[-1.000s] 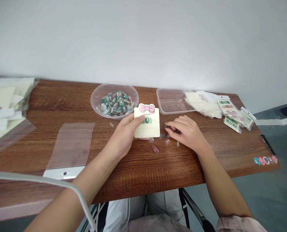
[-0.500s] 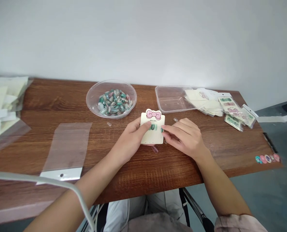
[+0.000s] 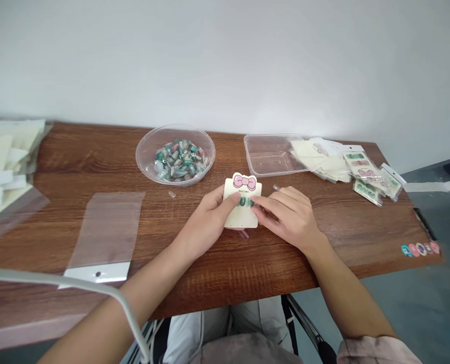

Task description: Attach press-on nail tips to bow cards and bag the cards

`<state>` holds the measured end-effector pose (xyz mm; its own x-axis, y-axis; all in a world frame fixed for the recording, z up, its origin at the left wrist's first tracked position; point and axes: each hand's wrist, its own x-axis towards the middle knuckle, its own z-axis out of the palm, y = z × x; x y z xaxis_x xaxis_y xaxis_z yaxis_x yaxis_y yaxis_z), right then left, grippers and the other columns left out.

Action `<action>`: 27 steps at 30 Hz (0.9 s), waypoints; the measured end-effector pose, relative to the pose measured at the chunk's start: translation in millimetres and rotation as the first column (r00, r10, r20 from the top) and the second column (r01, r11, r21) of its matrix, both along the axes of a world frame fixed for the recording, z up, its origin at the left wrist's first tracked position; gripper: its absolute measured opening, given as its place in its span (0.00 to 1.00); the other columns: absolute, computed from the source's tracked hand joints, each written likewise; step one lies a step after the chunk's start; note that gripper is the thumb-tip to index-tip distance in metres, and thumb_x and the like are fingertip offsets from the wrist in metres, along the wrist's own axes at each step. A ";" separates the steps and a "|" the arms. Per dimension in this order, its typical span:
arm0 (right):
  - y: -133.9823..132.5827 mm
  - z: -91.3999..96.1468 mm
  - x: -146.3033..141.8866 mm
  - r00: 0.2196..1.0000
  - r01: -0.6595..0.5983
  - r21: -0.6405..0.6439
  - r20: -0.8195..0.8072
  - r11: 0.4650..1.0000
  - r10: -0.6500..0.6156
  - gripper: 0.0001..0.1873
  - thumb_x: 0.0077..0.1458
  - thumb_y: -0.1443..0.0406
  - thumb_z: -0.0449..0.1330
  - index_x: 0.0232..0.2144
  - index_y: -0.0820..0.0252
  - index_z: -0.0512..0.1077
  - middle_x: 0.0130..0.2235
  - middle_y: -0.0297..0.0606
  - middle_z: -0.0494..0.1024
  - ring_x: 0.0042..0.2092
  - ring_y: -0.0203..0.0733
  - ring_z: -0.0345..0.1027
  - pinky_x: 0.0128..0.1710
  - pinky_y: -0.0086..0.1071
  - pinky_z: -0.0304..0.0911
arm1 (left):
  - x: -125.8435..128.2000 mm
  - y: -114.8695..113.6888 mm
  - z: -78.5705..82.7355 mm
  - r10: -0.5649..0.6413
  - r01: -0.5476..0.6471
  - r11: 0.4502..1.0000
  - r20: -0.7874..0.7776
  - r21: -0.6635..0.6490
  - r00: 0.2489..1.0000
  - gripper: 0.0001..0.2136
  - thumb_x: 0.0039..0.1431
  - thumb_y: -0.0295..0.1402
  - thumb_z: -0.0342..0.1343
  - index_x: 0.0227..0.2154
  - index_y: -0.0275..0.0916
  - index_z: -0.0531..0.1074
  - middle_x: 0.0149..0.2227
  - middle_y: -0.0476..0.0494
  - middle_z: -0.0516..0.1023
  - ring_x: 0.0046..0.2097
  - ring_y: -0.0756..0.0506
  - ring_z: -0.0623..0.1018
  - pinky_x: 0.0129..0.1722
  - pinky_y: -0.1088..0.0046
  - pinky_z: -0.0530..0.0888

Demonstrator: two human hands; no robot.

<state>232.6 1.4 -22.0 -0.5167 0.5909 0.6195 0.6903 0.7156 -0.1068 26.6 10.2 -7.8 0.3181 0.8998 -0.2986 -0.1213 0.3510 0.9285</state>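
Note:
My left hand (image 3: 212, 217) grips a cream card (image 3: 243, 218) with a pink bow at its top, the thumb lying across the front. Small green press-on nails (image 3: 242, 201) sit in a row on the card beside that thumb. My right hand (image 3: 287, 215) pinches another green press-on nail (image 3: 252, 202) at the right end of the row, against the card; the fingertips partly cover it. Under the card's lower edge a pinkish nail-shaped piece (image 3: 243, 234) shows on the table. A small clear piece (image 3: 276, 187) lies by my right knuckles.
A round clear tub (image 3: 143, 164) holds many green and pink nails. Beside it stands a clear rectangular tray (image 3: 265, 156), with cards (image 3: 321, 156) and filled packets (image 3: 365, 172) to its right. A clear bag (image 3: 107, 227) lies left, near stacked cards (image 3: 1, 167). A white cable (image 3: 107, 290) crosses the lower left.
My right hand has brought the green press-on nail from the card's right edge inward to the end of the row. The card has shifted slightly right.

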 end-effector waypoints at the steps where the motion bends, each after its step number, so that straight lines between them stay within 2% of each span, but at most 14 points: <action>1: 0.2 -0.2 -0.1 1.000 0.002 -0.003 0.003 1.000 -0.002 0.05 0.67 0.68 0.61 0.42 0.57 0.78 0.26 0.33 0.77 0.28 0.39 0.66 0.31 0.37 0.59 | -0.1 0.0 0.0 0.000 0.000 1.000 -0.003 0.006 1.000 0.14 0.62 0.41 0.61 0.44 0.37 0.81 0.38 0.44 0.84 0.35 0.45 0.78 0.37 0.71 0.74; 7: 0.5 -0.8 0.0 1.000 -0.001 -0.008 0.007 1.000 0.001 0.07 0.67 0.67 0.61 0.43 0.56 0.79 0.26 0.33 0.77 0.29 0.39 0.67 0.31 0.37 0.60 | 0.6 -0.5 3.3 -0.008 0.008 1.000 0.023 -0.030 1.000 0.14 0.62 0.42 0.61 0.42 0.36 0.80 0.35 0.44 0.83 0.31 0.46 0.77 0.33 0.71 0.75; 12: 0.5 -1.5 0.2 1.000 -0.007 0.003 0.004 1.000 0.007 0.06 0.67 0.67 0.61 0.43 0.57 0.79 0.26 0.33 0.77 0.29 0.39 0.66 0.31 0.37 0.60 | 0.6 -0.5 3.5 -0.002 0.002 1.000 -0.004 0.001 1.000 0.14 0.63 0.42 0.60 0.43 0.37 0.80 0.36 0.45 0.83 0.34 0.46 0.77 0.35 0.72 0.75; 19: 1.5 -2.9 0.2 1.000 -0.003 -0.046 -0.027 0.999 0.002 0.08 0.68 0.66 0.61 0.43 0.54 0.82 0.26 0.33 0.76 0.28 0.38 0.65 0.31 0.36 0.59 | 0.0 -0.5 -0.2 0.022 -0.022 1.000 0.004 0.002 1.000 0.15 0.62 0.42 0.62 0.45 0.37 0.81 0.39 0.44 0.84 0.37 0.44 0.78 0.38 0.71 0.73; 27: 3.7 -2.8 -0.8 0.997 0.002 -0.143 -0.071 0.990 -0.012 0.10 0.70 0.64 0.59 0.41 0.57 0.81 0.28 0.35 0.77 0.29 0.38 0.65 0.32 0.35 0.62 | 1.6 0.0 -5.1 0.043 -0.041 0.999 0.054 -0.035 0.998 0.16 0.61 0.40 0.63 0.47 0.37 0.81 0.41 0.44 0.85 0.34 0.46 0.79 0.37 0.70 0.76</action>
